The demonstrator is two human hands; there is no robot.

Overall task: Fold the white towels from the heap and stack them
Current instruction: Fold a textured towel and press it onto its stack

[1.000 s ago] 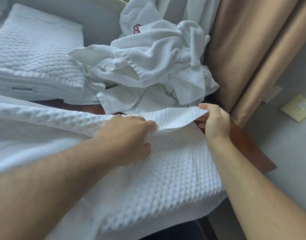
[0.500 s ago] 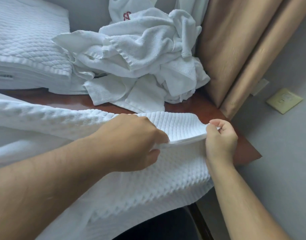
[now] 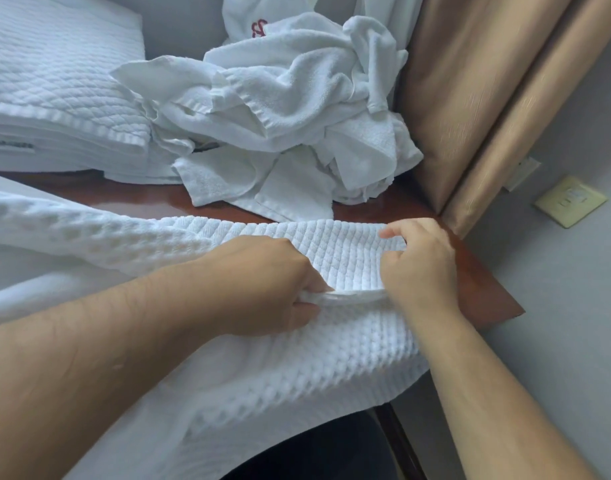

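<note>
the waffle-weave towel (image 3: 279,358) drapes over the wooden table (image 3: 484,292) edge nearest; the left hand (image 3: 262,285) and right hand (image 3: 418,268) both pinch its folded-over hem; beyond lies the towel heap (image 3: 290,109), and far left the folded stack (image 3: 54,98)

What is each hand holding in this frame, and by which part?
Both hold the white waffle towel by its folded-over edge: the left hand pinches it partway along, and the right hand grips its end corner.
</note>
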